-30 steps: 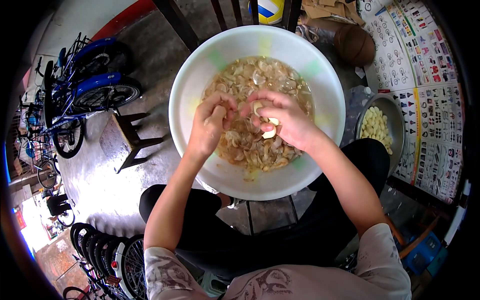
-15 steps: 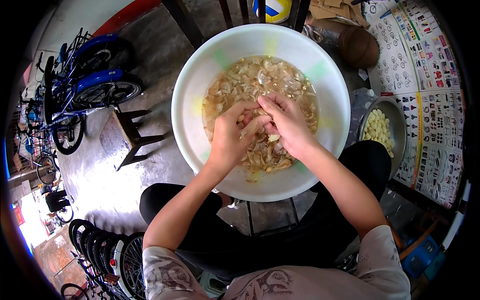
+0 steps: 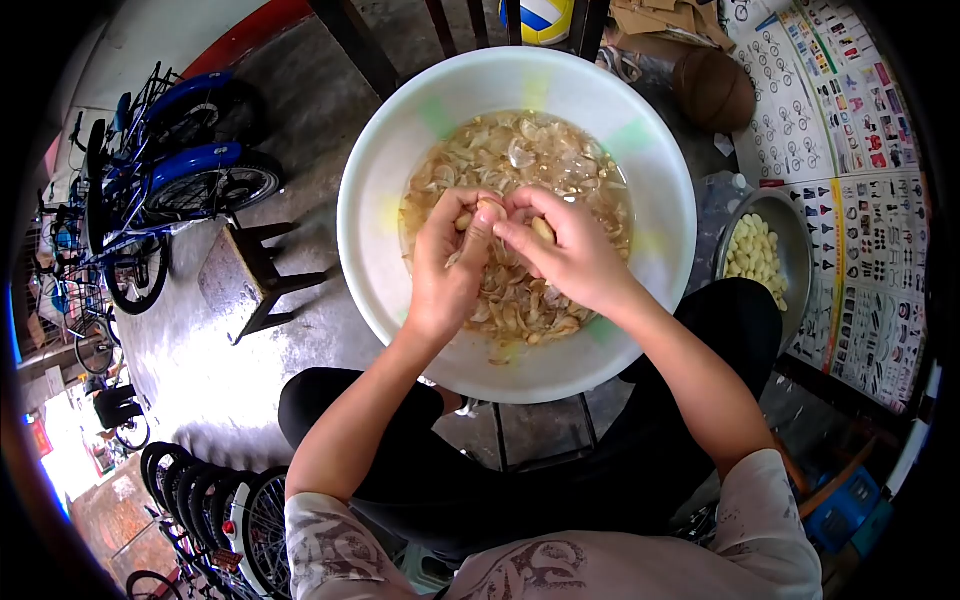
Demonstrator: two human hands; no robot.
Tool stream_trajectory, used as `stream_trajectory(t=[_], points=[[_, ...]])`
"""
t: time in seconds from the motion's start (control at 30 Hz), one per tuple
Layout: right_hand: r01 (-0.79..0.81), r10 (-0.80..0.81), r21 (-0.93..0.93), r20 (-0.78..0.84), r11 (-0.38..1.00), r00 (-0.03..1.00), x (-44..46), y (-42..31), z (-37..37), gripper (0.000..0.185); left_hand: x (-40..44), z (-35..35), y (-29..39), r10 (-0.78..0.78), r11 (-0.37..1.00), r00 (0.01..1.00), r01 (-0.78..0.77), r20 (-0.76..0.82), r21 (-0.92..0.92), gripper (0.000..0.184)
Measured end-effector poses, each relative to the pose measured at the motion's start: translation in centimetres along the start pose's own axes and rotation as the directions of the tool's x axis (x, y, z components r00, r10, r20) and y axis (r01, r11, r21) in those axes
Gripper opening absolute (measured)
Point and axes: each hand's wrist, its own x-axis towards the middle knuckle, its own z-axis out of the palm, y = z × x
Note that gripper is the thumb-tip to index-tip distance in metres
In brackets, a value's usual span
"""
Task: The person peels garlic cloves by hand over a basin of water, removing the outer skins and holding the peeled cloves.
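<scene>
A large white basin (image 3: 390, 190) holds water with many brownish garlic skins (image 3: 530, 310) floating in it. Over its middle, my left hand (image 3: 448, 250) is closed on garlic cloves, one pinched at its fingertips and another showing by the curled fingers. My right hand (image 3: 565, 245) meets it at the fingertips and is closed round a pale garlic clove (image 3: 543, 230). To the right, a metal bowl (image 3: 797, 250) holds several peeled cloves (image 3: 752, 250).
Bicycles (image 3: 205, 180) and a small wooden stool (image 3: 245, 275) stand at the left. A basketball (image 3: 714, 90) and a volleyball (image 3: 540, 18) lie beyond the basin. Printed sheets (image 3: 860, 260) cover a surface at the right. Dark chair slats rise behind the basin.
My hands were apart a second ago and then came together over the basin. They remain together now, with the left thumb raised against a clove.
</scene>
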Motion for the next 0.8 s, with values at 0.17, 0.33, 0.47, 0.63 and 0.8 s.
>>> stream_trajectory(t=[0.17, 0.33, 0.47, 0.63, 0.8], points=[[0.009, -0.025, -0.301, -0.050, 0.954, 0.998, -0.2, -0.4, -0.3, 0.024, -0.1, 0.5, 0.3, 0.186, 0.952, 0.982, -0.170, -0.041, 0.256, 0.017], [0.002, -0.013, -0.227, -0.046, 0.974, 0.999, -0.2, -0.5, -0.1, 0.022, 0.0, 0.1, 0.8, 0.151, 0.918, 0.986, -0.115, -0.065, 0.380, 0.018], [-0.136, 0.136, 0.050, 0.004, 0.989, 0.991, -0.1, -0.6, -0.6, 0.021, 0.3, -0.9, -0.6, -0.060, 0.993, 0.997, 0.054, -0.053, -0.105, 0.018], [-0.202, 0.202, 0.129, 0.009, 0.971, 0.979, -0.1, -1.8, -0.6, 0.018, -0.2, 0.1, 1.0, 0.138, 0.985, 0.990, -0.134, -0.031, 0.105, 0.021], [-0.054, 0.054, -0.066, -0.003, 0.996, 0.999, 0.0, -1.7, -0.6, 0.017, -0.3, 0.1, 1.8, 0.187, 0.949, 0.980, -0.200, 0.073, 0.244, 0.023]])
